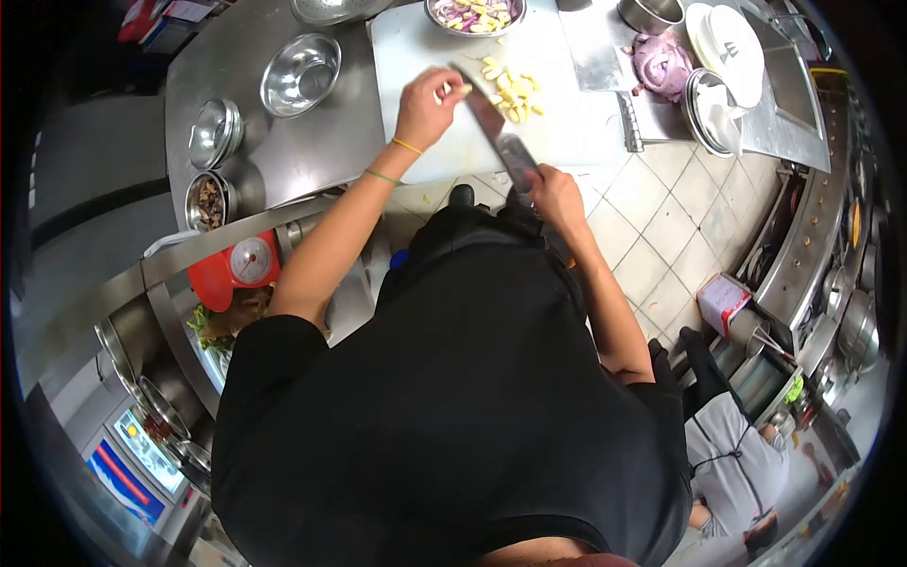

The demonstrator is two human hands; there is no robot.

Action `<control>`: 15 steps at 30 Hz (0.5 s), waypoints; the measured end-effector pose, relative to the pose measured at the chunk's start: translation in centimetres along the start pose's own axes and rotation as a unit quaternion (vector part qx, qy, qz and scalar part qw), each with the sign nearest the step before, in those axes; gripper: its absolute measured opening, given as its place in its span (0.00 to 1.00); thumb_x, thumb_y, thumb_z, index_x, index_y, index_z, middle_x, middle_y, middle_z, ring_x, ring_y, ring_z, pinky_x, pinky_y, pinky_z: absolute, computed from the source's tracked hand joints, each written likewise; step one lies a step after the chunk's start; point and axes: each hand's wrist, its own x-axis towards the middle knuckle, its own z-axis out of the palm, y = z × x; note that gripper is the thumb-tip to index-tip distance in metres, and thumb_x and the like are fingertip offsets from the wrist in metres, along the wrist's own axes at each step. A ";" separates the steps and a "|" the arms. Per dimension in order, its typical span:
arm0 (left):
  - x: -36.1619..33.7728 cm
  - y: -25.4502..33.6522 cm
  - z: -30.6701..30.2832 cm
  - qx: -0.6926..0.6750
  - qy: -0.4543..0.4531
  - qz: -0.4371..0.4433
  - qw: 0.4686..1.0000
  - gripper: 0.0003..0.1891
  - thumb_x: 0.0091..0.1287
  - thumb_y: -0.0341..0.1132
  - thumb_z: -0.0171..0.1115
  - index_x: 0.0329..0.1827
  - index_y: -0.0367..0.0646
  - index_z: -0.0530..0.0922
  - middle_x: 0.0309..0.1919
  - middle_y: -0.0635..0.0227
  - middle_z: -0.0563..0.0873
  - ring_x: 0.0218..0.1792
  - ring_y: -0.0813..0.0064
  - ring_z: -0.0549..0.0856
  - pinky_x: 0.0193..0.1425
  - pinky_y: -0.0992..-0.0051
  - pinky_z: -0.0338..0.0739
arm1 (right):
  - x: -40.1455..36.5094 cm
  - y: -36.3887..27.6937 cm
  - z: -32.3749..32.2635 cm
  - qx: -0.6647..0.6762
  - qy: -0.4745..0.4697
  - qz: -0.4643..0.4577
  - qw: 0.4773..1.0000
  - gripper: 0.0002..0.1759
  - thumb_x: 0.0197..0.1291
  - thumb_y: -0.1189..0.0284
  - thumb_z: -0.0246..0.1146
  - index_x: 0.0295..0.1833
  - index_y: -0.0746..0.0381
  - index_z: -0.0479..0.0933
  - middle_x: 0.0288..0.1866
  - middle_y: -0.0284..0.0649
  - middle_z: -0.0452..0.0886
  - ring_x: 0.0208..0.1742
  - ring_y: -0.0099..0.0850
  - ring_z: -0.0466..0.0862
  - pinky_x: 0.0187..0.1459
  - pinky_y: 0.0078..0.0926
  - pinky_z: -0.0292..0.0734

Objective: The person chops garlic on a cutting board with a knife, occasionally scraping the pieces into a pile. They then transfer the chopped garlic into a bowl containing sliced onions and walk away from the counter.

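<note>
Left hand (pixel 427 106) pinches a pale piece (pixel 460 91) over the white cutting board (pixel 576 128), just beside the cut pieces (pixel 515 90) mid-board. Right hand (pixel 556 194) is clenched on the knife (pixel 501 132) handle (blade lies across the board's near edge). Onion bowl (pixel 475 16) sits at the board's far edge.

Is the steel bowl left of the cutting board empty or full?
Empty: the bowl shows only bare, shiny metal inside, while the far bowl holds chopped onion.
</note>
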 end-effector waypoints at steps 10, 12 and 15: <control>-4.3 -2.7 -1.4 -0.031 -0.080 -0.020 0.996 0.14 0.51 0.20 0.70 0.40 0.41 0.82 0.39 0.67 0.82 0.28 0.71 0.79 0.39 0.72 0.77 | -4.0 -4.0 0.6 0.266 -0.054 0.163 0.949 0.22 0.72 0.60 0.56 0.32 0.68 0.74 0.19 0.40 0.77 0.18 0.25 0.77 0.21 0.25 0.73; -4.0 -2.9 -2.9 -0.032 -0.067 -0.011 0.997 0.13 0.52 0.19 0.68 0.40 0.41 0.82 0.39 0.66 0.82 0.28 0.71 0.78 0.40 0.73 0.77 | -3.8 -4.1 1.1 0.288 -0.060 0.159 0.942 0.22 0.72 0.59 0.56 0.32 0.68 0.74 0.19 0.38 0.77 0.18 0.25 0.77 0.21 0.25 0.72; -2.9 -3.2 -4.4 -0.027 -0.001 -0.056 0.998 0.12 0.55 0.17 0.61 0.40 0.41 0.81 0.38 0.64 0.82 0.29 0.71 0.79 0.39 0.73 0.75 | -3.7 -4.0 1.7 0.304 -0.079 0.180 0.932 0.23 0.73 0.58 0.55 0.32 0.67 0.74 0.19 0.37 0.76 0.18 0.24 0.76 0.21 0.24 0.72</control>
